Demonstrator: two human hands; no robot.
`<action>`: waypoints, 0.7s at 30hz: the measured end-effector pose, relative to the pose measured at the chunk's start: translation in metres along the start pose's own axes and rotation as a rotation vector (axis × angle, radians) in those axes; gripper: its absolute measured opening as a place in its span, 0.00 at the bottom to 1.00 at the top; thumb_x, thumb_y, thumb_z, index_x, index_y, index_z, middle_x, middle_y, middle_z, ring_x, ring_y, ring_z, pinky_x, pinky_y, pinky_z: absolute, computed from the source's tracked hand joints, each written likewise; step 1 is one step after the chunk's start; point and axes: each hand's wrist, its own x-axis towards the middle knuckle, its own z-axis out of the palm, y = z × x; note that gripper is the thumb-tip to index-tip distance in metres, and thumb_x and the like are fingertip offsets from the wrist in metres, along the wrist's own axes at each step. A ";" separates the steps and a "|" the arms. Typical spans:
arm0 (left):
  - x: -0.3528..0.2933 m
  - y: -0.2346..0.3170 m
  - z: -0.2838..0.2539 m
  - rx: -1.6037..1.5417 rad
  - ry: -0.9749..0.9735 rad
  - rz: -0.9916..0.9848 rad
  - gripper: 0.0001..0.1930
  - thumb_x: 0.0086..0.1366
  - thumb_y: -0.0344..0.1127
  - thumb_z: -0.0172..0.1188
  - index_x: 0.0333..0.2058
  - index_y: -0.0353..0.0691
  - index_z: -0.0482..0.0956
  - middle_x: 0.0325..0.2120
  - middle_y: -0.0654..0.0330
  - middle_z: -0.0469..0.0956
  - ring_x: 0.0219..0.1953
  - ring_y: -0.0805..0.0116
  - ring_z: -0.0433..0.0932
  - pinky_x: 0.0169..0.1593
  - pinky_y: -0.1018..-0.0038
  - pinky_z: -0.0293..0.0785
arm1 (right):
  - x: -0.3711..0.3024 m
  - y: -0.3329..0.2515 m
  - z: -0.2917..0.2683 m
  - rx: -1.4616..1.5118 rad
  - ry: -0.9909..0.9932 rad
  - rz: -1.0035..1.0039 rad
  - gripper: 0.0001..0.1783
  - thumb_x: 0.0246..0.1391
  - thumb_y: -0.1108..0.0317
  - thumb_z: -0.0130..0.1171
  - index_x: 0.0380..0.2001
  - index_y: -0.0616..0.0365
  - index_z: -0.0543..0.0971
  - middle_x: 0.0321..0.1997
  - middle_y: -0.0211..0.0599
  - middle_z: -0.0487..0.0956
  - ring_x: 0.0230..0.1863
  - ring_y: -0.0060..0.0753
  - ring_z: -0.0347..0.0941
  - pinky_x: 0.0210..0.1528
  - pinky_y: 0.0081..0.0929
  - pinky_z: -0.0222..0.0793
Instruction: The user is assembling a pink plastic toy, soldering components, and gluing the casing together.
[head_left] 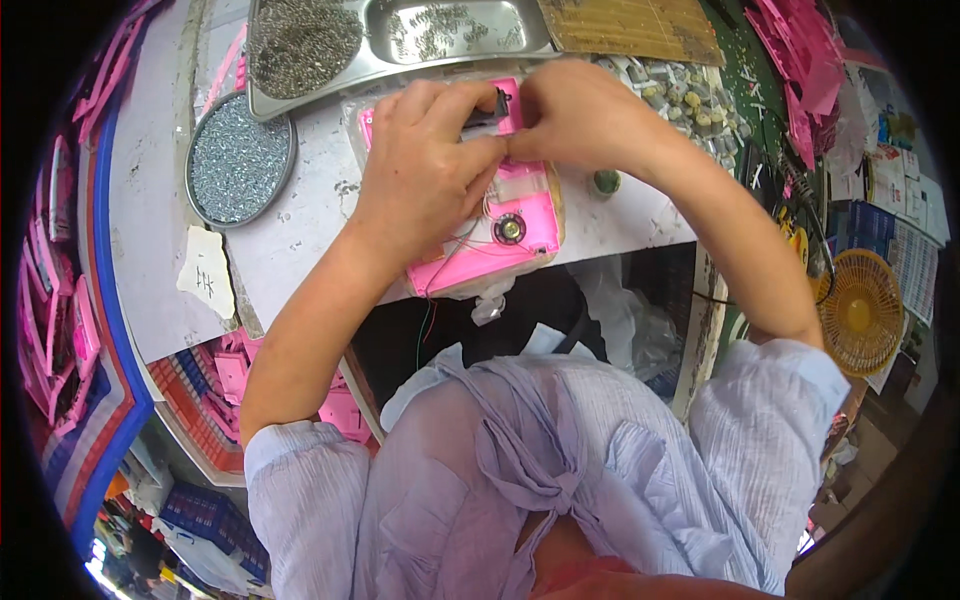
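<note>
A pink plastic casing is lying on the white worktable, in the upper centre of the frame, with a small round speaker and thin wires showing on its lower half. Your left hand is arching over the casing's left side, its thumb and forefinger bending toward a black part near the top. Your right hand is reaching in from the right, its fingertips meeting the left hand's at the casing's upper end; whether either hand is pinching anything there, you cannot tell, as the fingers are hiding it. To the upper left, a round dish is holding small silvery pieces; above, a compartmented metal tray is holding small metal parts. A torn white card is lying below the dish. Toward the upper right, small grey and yellowish parts are lying in a heap, and a yellow basket is standing at the right.
</note>
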 end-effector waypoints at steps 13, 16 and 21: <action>0.002 -0.003 0.002 -0.053 0.014 0.019 0.10 0.52 0.33 0.73 0.35 0.48 0.88 0.47 0.59 0.78 0.47 0.54 0.75 0.50 0.59 0.68 | -0.023 0.036 0.024 0.867 -0.111 0.254 0.14 0.59 0.60 0.70 0.34 0.62 0.86 0.29 0.28 0.83 0.26 0.16 0.76 0.29 0.19 0.77; 0.002 0.001 0.001 -0.047 -0.005 -0.013 0.08 0.52 0.33 0.71 0.33 0.45 0.88 0.47 0.60 0.79 0.49 0.58 0.74 0.53 0.59 0.67 | -0.024 0.032 0.027 0.827 -0.063 0.236 0.12 0.55 0.63 0.70 0.32 0.63 0.86 0.26 0.30 0.83 0.24 0.18 0.77 0.27 0.20 0.76; 0.002 0.000 -0.002 -0.066 -0.011 -0.026 0.12 0.50 0.31 0.73 0.35 0.45 0.88 0.47 0.57 0.78 0.47 0.54 0.75 0.50 0.58 0.69 | -0.026 0.011 0.022 0.609 0.098 0.217 0.11 0.46 0.65 0.70 0.27 0.64 0.86 0.22 0.39 0.84 0.24 0.27 0.81 0.30 0.29 0.76</action>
